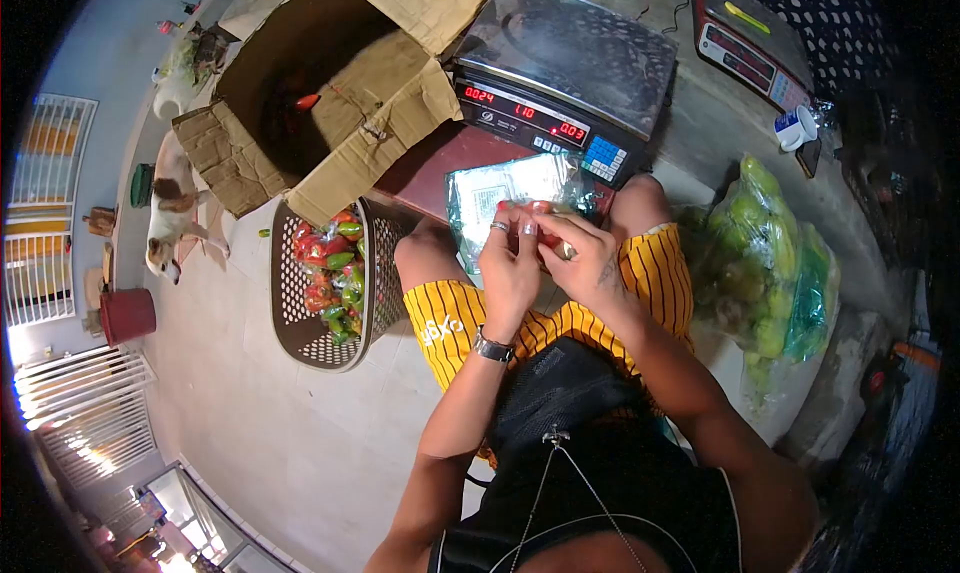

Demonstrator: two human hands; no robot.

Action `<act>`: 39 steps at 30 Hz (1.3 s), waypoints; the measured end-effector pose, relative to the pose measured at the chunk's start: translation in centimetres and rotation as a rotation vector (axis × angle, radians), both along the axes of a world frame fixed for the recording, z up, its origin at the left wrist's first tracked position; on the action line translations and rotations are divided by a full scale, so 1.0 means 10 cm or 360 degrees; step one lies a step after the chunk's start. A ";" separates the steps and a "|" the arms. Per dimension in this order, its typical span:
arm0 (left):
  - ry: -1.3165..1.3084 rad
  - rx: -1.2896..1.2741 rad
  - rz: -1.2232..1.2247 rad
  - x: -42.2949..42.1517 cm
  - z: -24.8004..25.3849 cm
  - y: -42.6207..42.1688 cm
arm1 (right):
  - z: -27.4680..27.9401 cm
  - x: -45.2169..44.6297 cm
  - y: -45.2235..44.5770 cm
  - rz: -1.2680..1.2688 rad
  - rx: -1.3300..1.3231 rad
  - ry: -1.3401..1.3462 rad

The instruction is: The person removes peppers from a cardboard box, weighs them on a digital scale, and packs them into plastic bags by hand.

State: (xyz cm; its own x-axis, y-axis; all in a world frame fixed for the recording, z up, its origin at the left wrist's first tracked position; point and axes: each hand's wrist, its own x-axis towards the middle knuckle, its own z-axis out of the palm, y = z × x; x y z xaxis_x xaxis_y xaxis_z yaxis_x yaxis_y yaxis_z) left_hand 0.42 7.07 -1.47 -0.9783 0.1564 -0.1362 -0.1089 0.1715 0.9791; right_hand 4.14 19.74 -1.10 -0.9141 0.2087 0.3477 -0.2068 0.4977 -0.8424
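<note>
Above my lap, a clear plastic bag (pixel 474 201) with greenish edges and a pale printed label spreads out in front of my fingers. My left hand (pixel 511 258), wearing a ring, pinches the near edge of this bag. Close beside it, my right hand (pixel 585 258) has its fingers bent and pressed together on the same edge. Small bits of red and green show between the fingers, too covered to identify. Just beyond the bag stands a digital scale (pixel 565 63) with a lit red display reading 0.024, 1.10 and 0.03.
An open cardboard box (pixel 330 68) with a red pepper (pixel 307 102) inside sits left of the scale. Below it, a plastic basket (pixel 290 318) holds bagged peppers (pixel 335 273). Bagged green produce (pixel 750 243) lies right. A second scale (pixel 750 33), cup (pixel 795 128) and dog (pixel 172 208) are farther off.
</note>
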 end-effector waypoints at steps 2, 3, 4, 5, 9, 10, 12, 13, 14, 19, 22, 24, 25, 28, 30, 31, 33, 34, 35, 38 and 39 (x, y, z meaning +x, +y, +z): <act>-0.0086 0.0136 -0.0060 0.01 -0.17 -0.02 | -0.12 -0.01 0.07 0.0048 0.0016 0.0012; -0.0221 0.0255 -0.0078 0.00 -0.20 -0.04 | -0.17 -0.02 0.10 0.0071 0.0025 0.0018; -0.0355 0.0374 -0.0094 -0.01 -0.22 -0.06 | -0.21 -0.02 0.15 0.0089 0.0043 -0.0002; -0.0438 0.0434 -0.0106 -0.03 -0.24 -0.09 | -0.24 -0.03 0.18 0.0108 0.0058 -0.0020; -0.0563 0.0629 -0.0103 -0.02 -0.37 -0.16 | -0.22 -0.04 0.14 0.0107 0.0106 0.0005; -0.0561 0.0627 -0.0131 -0.03 -0.40 -0.19 | -0.22 -0.03 0.13 0.0106 0.0125 0.0018; -0.0583 0.0651 -0.0141 0.00 -0.43 -0.21 | -0.19 -0.02 0.10 0.0103 0.0055 0.0009; -0.0603 0.0678 -0.0123 0.01 -0.42 -0.20 | -0.17 -0.02 0.09 0.0103 0.0020 0.0006; -0.0624 0.0704 -0.0106 0.02 -0.41 -0.19 | -0.16 -0.01 0.09 0.0113 -0.0003 -0.0002; -0.0723 0.0890 0.0001 0.03 -0.34 -0.17 | -0.18 0.00 0.07 0.0121 -0.0083 0.0004; -0.0712 0.1001 0.0033 0.03 -0.43 -0.20 | -0.19 0.00 0.05 0.0119 -0.0175 -0.0068; -0.0707 0.1014 0.0040 0.04 -0.45 -0.22 | -0.24 -0.01 0.06 0.0048 -0.0053 0.0040; -0.0716 0.0998 0.0049 0.04 -0.41 -0.22 | -0.27 -0.02 0.06 0.0012 0.0007 0.0094; -0.0781 0.0935 0.0008 0.04 -0.45 -0.26 | -0.33 -0.04 0.04 -0.0058 0.0052 0.0164; -0.0807 0.0987 -0.0037 0.03 -0.51 -0.28 | -0.33 -0.03 0.03 -0.0117 0.0135 0.0180; -0.0809 0.1059 -0.0056 0.03 -0.54 -0.28 | -0.33 -0.01 0.02 -0.0147 0.0179 0.0187; -0.0875 0.1155 -0.0063 0.05 -0.55 -0.29 | -0.35 0.04 -0.04 -0.0220 0.0153 0.0099; -0.0933 0.1179 -0.0052 0.04 -0.55 -0.29 | -0.35 0.07 -0.07 -0.0255 0.0140 0.0056; -0.0991 0.1205 -0.0041 0.03 -0.54 -0.29 | -0.35 0.10 -0.09 -0.0244 0.0055 -0.0062; -0.1118 0.1224 -0.0106 0.01 -0.57 -0.32 | -0.31 0.13 -0.12 -0.0209 -0.0168 -0.0278; -0.1114 0.1156 -0.0089 0.00 -0.50 -0.32 | -0.27 0.12 -0.13 -0.0194 -0.0221 -0.0260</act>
State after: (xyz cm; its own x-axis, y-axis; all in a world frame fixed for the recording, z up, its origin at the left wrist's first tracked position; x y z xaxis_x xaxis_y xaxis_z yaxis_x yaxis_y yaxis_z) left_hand 0.41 3.91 -6.50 -0.7036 0.4727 -0.5305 -0.7091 -0.4186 0.5674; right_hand 5.31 18.46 -3.77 -0.9210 0.3561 0.1576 -0.0078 0.3878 -0.9217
